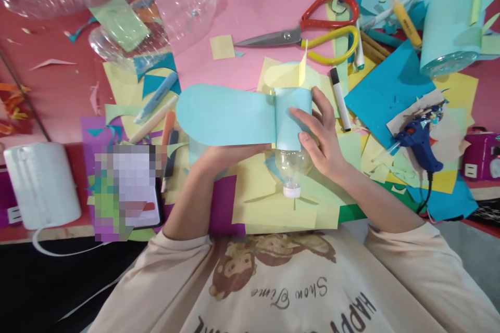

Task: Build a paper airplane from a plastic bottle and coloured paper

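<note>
A clear plastic bottle (pixel 291 164) wrapped in light blue paper (pixel 291 114) lies with its white cap toward me. A long rounded light blue paper wing (pixel 224 114) sticks out from its left side, and a yellow paper piece (pixel 287 75) stands at its far end. My right hand (pixel 322 138) grips the wrapped bottle body, fingers pressed on the blue paper. My left hand (pixel 222 153) sits under the wing, fingers hidden beneath the paper, holding it up.
Red and yellow scissors (pixel 312 31), a black-capped marker (pixel 339 99), a blue glue gun (pixel 420 143) and a yellow glue stick (pixel 404 18) lie on the right. Cut clear bottles (pixel 164 15) sit at the back left, a white roll (pixel 41 182) at left. Paper scraps cover the table.
</note>
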Action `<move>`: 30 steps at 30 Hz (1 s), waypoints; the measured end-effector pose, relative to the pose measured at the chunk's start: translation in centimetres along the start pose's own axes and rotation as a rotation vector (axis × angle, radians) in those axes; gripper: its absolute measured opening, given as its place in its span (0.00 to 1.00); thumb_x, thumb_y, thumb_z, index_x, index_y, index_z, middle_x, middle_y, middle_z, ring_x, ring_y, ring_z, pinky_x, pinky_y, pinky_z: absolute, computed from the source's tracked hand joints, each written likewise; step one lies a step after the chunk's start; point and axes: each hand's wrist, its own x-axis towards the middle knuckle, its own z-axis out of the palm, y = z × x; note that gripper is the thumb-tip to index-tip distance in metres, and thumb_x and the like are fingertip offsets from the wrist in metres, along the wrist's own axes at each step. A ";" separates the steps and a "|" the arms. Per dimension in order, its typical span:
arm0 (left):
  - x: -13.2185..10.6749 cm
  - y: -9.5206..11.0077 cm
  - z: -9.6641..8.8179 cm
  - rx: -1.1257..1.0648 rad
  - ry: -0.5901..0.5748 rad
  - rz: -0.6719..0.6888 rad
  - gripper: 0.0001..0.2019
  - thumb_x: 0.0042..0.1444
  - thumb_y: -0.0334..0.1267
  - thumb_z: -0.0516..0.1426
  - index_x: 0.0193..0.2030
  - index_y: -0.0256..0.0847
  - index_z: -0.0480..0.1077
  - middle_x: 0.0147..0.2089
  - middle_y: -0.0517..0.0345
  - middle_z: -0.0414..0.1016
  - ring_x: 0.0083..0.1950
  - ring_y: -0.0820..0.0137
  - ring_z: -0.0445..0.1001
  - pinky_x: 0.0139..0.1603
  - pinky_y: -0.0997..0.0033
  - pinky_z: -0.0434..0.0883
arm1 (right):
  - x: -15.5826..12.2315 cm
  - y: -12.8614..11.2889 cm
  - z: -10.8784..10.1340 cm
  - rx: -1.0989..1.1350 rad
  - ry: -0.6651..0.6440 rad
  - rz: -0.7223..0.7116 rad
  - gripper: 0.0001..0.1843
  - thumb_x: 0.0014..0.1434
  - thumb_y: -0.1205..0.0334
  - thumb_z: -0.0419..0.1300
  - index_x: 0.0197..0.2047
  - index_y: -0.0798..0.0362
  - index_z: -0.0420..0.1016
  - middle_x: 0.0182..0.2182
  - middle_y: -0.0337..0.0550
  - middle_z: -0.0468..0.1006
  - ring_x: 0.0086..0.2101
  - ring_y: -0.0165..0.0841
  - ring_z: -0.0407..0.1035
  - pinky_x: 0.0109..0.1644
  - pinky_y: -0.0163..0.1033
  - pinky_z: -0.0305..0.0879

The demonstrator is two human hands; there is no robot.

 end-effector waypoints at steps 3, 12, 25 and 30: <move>-0.2 0.8 -0.1 0.123 0.092 -0.039 0.35 0.40 0.53 0.67 0.56 0.43 0.69 0.65 0.49 0.67 0.68 0.50 0.62 0.72 0.51 0.56 | 0.1 -0.1 -0.2 -0.020 0.000 -0.008 0.24 0.69 0.52 0.43 0.67 0.25 0.52 0.70 0.25 0.41 0.69 0.41 0.46 0.67 0.52 0.61; -0.6 1.4 -0.3 0.175 0.039 -0.064 0.33 0.43 0.54 0.63 0.55 0.40 0.68 0.61 0.51 0.72 0.65 0.55 0.67 0.69 0.51 0.61 | 0.4 0.2 -0.4 -0.024 0.036 -0.025 0.25 0.67 0.50 0.48 0.67 0.31 0.54 0.69 0.33 0.47 0.68 0.43 0.47 0.70 0.61 0.54; -0.7 0.7 -0.2 0.168 0.037 0.035 0.39 0.46 0.50 0.64 0.64 0.41 0.60 0.69 0.57 0.63 0.69 0.60 0.61 0.72 0.58 0.55 | 0.4 0.3 -0.8 0.013 0.004 -0.029 0.26 0.67 0.52 0.51 0.67 0.29 0.54 0.69 0.33 0.49 0.68 0.42 0.48 0.71 0.58 0.54; -0.7 0.5 -0.2 0.175 0.018 0.049 0.40 0.47 0.52 0.63 0.65 0.41 0.58 0.70 0.54 0.60 0.70 0.59 0.60 0.73 0.57 0.53 | 0.4 0.2 -0.8 0.005 -0.003 -0.014 0.26 0.67 0.51 0.51 0.67 0.30 0.55 0.69 0.34 0.50 0.68 0.42 0.48 0.71 0.58 0.54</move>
